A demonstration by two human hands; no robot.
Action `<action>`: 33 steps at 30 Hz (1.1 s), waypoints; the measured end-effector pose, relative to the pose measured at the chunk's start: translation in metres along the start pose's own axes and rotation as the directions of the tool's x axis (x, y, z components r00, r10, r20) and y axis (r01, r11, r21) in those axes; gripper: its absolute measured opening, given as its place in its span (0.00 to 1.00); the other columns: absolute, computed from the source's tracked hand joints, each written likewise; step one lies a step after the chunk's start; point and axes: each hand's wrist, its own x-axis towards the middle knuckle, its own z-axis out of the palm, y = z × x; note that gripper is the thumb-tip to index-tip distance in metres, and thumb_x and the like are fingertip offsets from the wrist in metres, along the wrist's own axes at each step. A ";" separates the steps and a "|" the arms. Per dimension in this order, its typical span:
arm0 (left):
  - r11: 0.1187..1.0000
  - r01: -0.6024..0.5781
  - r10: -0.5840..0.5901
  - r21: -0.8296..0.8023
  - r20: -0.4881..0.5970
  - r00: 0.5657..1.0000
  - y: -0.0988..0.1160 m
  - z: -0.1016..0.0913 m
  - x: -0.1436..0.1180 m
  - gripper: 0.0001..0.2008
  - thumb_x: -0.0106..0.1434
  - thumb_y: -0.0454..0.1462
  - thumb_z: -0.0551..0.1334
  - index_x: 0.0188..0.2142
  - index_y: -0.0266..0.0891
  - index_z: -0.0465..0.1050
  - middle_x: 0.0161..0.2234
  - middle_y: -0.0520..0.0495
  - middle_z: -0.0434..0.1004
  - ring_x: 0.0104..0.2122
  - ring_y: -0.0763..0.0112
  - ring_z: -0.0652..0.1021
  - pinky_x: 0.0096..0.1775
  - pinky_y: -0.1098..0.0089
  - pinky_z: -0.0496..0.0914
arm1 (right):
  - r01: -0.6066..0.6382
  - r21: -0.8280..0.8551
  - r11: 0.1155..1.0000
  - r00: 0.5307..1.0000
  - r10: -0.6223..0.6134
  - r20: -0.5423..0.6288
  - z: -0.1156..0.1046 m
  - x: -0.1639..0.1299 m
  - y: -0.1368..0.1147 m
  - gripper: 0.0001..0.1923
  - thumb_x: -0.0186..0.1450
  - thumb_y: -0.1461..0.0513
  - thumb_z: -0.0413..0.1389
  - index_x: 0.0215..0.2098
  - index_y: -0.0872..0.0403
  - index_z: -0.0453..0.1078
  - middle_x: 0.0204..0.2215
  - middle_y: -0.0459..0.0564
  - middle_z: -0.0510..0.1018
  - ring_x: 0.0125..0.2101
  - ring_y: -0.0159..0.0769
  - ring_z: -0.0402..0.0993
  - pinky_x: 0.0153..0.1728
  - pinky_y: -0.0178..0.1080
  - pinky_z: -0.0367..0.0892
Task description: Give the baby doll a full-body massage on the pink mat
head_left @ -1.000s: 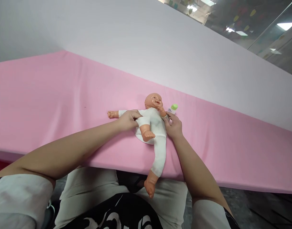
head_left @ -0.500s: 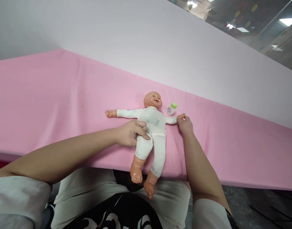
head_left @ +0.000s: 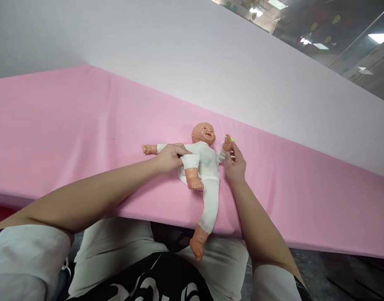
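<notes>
A baby doll (head_left: 209,165) with a white cloth body lies on its back on the pink cover, head toward the wall. My left hand (head_left: 170,158) is closed around the doll's leg on the left, which is bent up so its foot (head_left: 194,183) lies over the hip. The other leg (head_left: 209,205) stays straight, its foot hanging past the front edge. My right hand (head_left: 236,165) grips the doll's arm on the right near its hand (head_left: 227,143), and that arm is bent upward. Behind my right fingers only the green cap (head_left: 232,139) of a small bottle shows.
The pink-covered surface (head_left: 69,125) stretches to both sides. A white wall (head_left: 166,54) rises along its back edge, with glass panels (head_left: 332,37) above at the right. My lap (head_left: 116,246) is against the front edge.
The doll's left-side leg has gone from straight to bent up in my left hand. My right hand has raised the doll's other-side arm, now covering most of the bottle.
</notes>
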 end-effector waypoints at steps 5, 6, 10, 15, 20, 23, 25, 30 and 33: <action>0.992 0.122 -0.120 -0.015 0.082 0.989 -0.007 -0.001 0.008 0.14 0.49 0.36 0.62 0.33 0.37 0.86 0.33 0.49 0.82 0.34 0.66 0.81 0.35 0.71 0.74 | 0.373 -0.149 0.916 0.912 -0.332 0.242 0.014 -0.003 -0.006 0.22 0.74 0.62 0.50 0.63 0.46 0.74 0.59 0.52 0.80 0.60 0.47 0.74 0.65 0.57 0.66; 0.990 0.141 -0.137 -0.027 0.101 0.985 -0.008 -0.001 0.009 0.14 0.49 0.36 0.62 0.32 0.36 0.85 0.33 0.49 0.82 0.34 0.65 0.81 0.34 0.70 0.74 | 0.405 -0.151 0.902 0.893 -0.354 0.280 0.015 -0.003 -0.007 0.23 0.73 0.65 0.49 0.62 0.46 0.76 0.59 0.52 0.80 0.60 0.46 0.74 0.65 0.57 0.66; 0.983 0.175 -0.167 -0.058 0.122 0.978 -0.012 -0.002 0.011 0.14 0.48 0.37 0.63 0.32 0.35 0.84 0.32 0.48 0.83 0.32 0.66 0.80 0.33 0.70 0.73 | 0.434 -0.152 0.888 0.859 -0.357 0.368 0.015 -0.003 -0.010 0.28 0.68 0.70 0.50 0.60 0.43 0.78 0.60 0.50 0.78 0.60 0.47 0.72 0.65 0.57 0.65; 0.994 0.108 -0.104 -0.036 0.084 0.991 -0.009 -0.002 0.008 0.12 0.50 0.36 0.64 0.32 0.36 0.85 0.33 0.47 0.81 0.34 0.66 0.80 0.35 0.71 0.73 | 0.354 -0.145 0.924 0.890 -0.285 0.356 0.012 -0.003 -0.014 0.22 0.71 0.62 0.54 0.62 0.45 0.76 0.59 0.52 0.79 0.60 0.49 0.72 0.66 0.57 0.65; 0.996 -0.033 0.044 -0.080 0.134 0.990 0.008 -0.001 -0.003 0.07 0.53 0.39 0.72 0.30 0.39 0.86 0.31 0.48 0.75 0.30 0.72 0.76 0.32 0.73 0.71 | -0.008 -0.081 0.997 0.980 0.024 0.199 -0.002 0.004 0.000 0.25 0.69 0.50 0.60 0.61 0.49 0.75 0.49 0.53 0.83 0.45 0.43 0.79 0.52 0.48 0.75; 0.981 -0.163 0.184 -0.103 0.237 0.954 0.018 0.003 -0.011 0.07 0.56 0.40 0.74 0.33 0.40 0.87 0.30 0.50 0.72 0.27 0.77 0.72 0.30 0.74 0.67 | -0.203 0.035 0.979 0.976 0.199 0.083 -0.015 0.011 0.020 0.29 0.67 0.47 0.59 0.62 0.53 0.72 0.42 0.51 0.83 0.37 0.38 0.78 0.45 0.43 0.76; 0.964 -0.245 0.264 -0.098 0.322 0.909 0.024 0.007 -0.017 0.06 0.58 0.39 0.73 0.35 0.41 0.87 0.29 0.50 0.71 0.26 0.77 0.71 0.29 0.74 0.66 | -0.293 0.094 0.951 0.956 0.290 0.047 -0.024 0.016 0.036 0.35 0.67 0.45 0.59 0.66 0.53 0.66 0.39 0.50 0.82 0.34 0.37 0.79 0.41 0.42 0.77; 0.916 -0.400 0.362 -0.018 0.467 0.807 0.035 0.013 -0.026 0.08 0.55 0.33 0.72 0.36 0.42 0.85 0.30 0.50 0.73 0.27 0.75 0.73 0.31 0.73 0.67 | -0.552 -0.010 0.833 0.833 0.553 0.010 -0.042 0.023 0.066 0.49 0.63 0.42 0.62 0.73 0.56 0.51 0.49 0.61 0.83 0.29 0.40 0.80 0.36 0.45 0.78; 0.897 -0.435 0.329 0.080 0.539 0.775 0.041 0.011 -0.029 0.11 0.54 0.31 0.71 0.38 0.43 0.84 0.33 0.50 0.75 0.30 0.72 0.76 0.32 0.72 0.68 | -0.546 -0.234 0.804 0.821 0.569 0.040 -0.047 0.023 0.070 0.46 0.61 0.42 0.64 0.69 0.57 0.61 0.59 0.66 0.78 0.45 0.49 0.83 0.50 0.48 0.76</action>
